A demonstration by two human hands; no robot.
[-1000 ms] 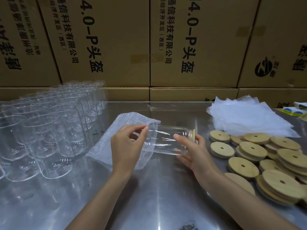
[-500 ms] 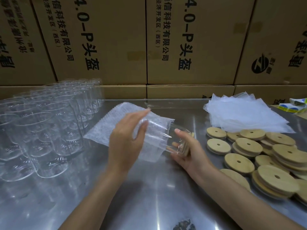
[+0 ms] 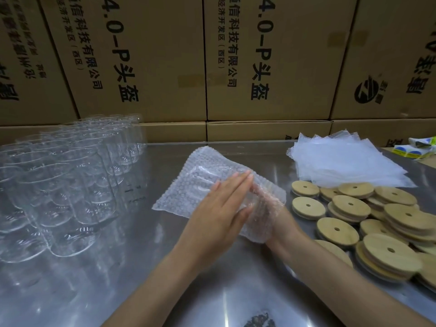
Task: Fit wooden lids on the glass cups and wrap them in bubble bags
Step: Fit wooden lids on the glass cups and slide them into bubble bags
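Note:
A bubble bag point(image 3: 186, 194) lies slanted on the steel table point(image 3: 118, 291), with a glass cup point(image 3: 203, 169) showing dimly through it. My left hand point(image 3: 221, 206) presses flat on top of the bag, fingers straight. My right hand point(image 3: 282, 217) is inside the bag's open end up to the wrist. Its fingers show blurred through the wrap, apparently still round the cup's lidded end. The lid itself is hidden. Several empty glass cups point(image 3: 59, 185) stand at the left. Wooden lids point(image 3: 349, 206), each with a small hole, lie in loose stacks on the right.
A pile of flat bubble bags point(image 3: 342, 161) lies behind the lids. Sticker rolls point(image 3: 417, 147) sit at the far right edge. Stacked cardboard boxes point(image 3: 259, 67) wall off the back of the table.
The cup has gone from half outside the bag to fully inside it. My right hand followed it into the opening. My left hand let go of the bag's mouth and now lies flat on top.

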